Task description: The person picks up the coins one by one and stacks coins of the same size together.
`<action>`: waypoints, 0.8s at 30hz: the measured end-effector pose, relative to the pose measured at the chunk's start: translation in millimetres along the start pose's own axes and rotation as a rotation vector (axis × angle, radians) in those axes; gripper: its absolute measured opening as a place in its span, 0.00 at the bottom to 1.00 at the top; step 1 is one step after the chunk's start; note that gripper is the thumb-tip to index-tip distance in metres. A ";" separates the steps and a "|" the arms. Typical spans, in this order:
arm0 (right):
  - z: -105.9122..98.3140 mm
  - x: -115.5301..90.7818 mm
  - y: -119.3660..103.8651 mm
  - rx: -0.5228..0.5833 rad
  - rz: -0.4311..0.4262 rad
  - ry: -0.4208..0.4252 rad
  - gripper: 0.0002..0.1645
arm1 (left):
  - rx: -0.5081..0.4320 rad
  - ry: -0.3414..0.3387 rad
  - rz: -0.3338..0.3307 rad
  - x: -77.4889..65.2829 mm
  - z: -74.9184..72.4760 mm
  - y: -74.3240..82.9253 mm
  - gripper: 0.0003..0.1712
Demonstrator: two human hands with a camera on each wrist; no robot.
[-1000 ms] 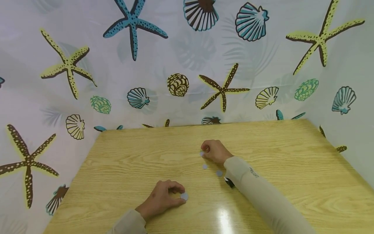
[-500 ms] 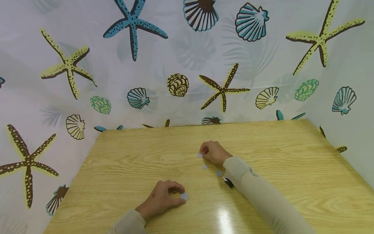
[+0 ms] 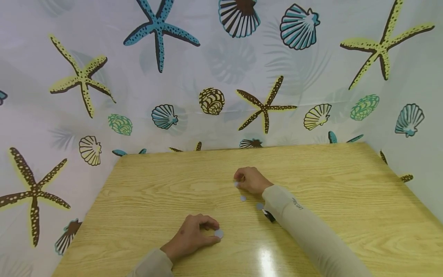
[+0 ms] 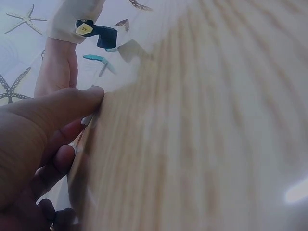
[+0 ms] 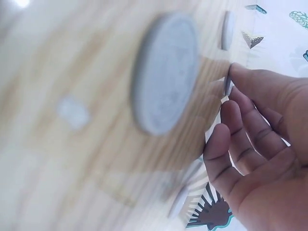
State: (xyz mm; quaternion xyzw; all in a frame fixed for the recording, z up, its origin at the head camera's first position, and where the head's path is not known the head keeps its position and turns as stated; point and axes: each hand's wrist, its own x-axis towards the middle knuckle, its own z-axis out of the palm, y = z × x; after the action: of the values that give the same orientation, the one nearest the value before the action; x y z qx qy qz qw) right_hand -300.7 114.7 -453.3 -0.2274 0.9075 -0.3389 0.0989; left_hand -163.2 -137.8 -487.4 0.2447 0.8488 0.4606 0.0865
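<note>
My left hand [image 3: 194,235] rests low on the wooden table [image 3: 155,200], thumb and forefinger pinching a flat grey disc [image 3: 219,233] by its edges. In the left wrist view the thumb [image 4: 72,103] covers most of that disc. Farther off, my right hand [image 3: 252,180] pinches another grey disc [image 3: 237,184] between thumb and fingertips. Nearer me than that hand lie two more discs, a small one [image 3: 243,198] and one [image 3: 259,206] beside the right wrist. One coin-like disc [image 5: 166,72] looms large in the right wrist view, faint marks on its face.
A white cloth [image 3: 187,127] printed with starfish and shells stands behind the table and at both sides. A dark wrist camera [image 3: 268,215] sits under the right cuff, close to the nearest loose disc. Light glares off the table's front [image 3: 265,261].
My right hand has slid a little left and toward me, and the disc it pinches has shifted with it. The left hand and the loose discs stay in place.
</note>
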 end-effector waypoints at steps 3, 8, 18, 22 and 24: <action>0.1 0.6 1.7 -0.026 -0.017 -0.006 0.07 | -0.002 0.001 -0.004 0.2 0.7 0.6 0.17; -2.1 -1.2 4.0 -0.023 -0.024 -0.028 0.04 | -0.002 0.001 -0.002 0.4 1.3 0.8 0.17; -11.3 -16.5 5.0 0.097 -0.001 -0.025 0.06 | 0.000 -0.004 -0.011 -0.2 1.2 0.8 0.18; -16.4 -26.3 2.6 0.151 -0.011 -0.017 0.10 | 0.002 -0.004 -0.013 -0.1 0.7 1.3 0.18; -18.2 -31.3 1.6 0.181 -0.011 -0.014 0.11 | -0.002 -0.006 -0.016 -0.3 0.6 1.4 0.18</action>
State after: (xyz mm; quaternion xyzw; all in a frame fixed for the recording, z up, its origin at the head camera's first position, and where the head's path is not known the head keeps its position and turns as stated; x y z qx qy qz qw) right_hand -279.9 141.2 -439.9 -0.2250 0.8712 -0.4185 0.1235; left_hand -162.3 -136.8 -486.6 0.2392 0.8499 0.4601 0.0932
